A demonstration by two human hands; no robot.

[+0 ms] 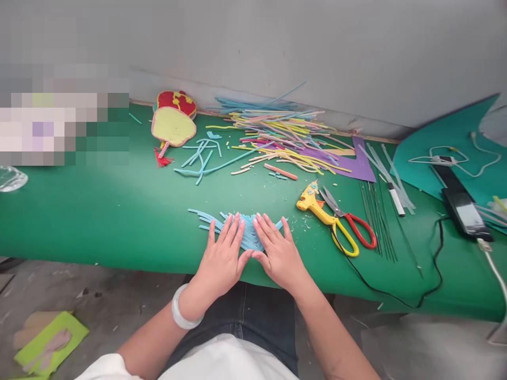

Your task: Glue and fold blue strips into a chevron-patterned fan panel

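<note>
Both of my hands lie flat on a mat of blue fuzzy strips (pixel 250 240) near the table's front edge. My left hand (pixel 222 258) presses on its left part with fingers stretched out, and loose strip ends stick out beyond them to the left. On the right part rests my right hand (pixel 279 256), also with outstretched fingers. The thumbs nearly meet below the mat. Part of the mat is hidden under my palms. To the right of my right hand lie a yellow glue gun (pixel 317 207) and scissors (pixel 336 208) with one red and one yellow handle.
A pile of coloured fuzzy strips (pixel 277 132) lies at the back of the green table (pixel 119 221). Two fan-shaped pieces, one yellow-green (pixel 174 126), lie back left. Purple sheet (pixel 365 163), thin wires (pixel 380 227), a black power strip (pixel 463 211) and a cord (pixel 368 289) occupy the right.
</note>
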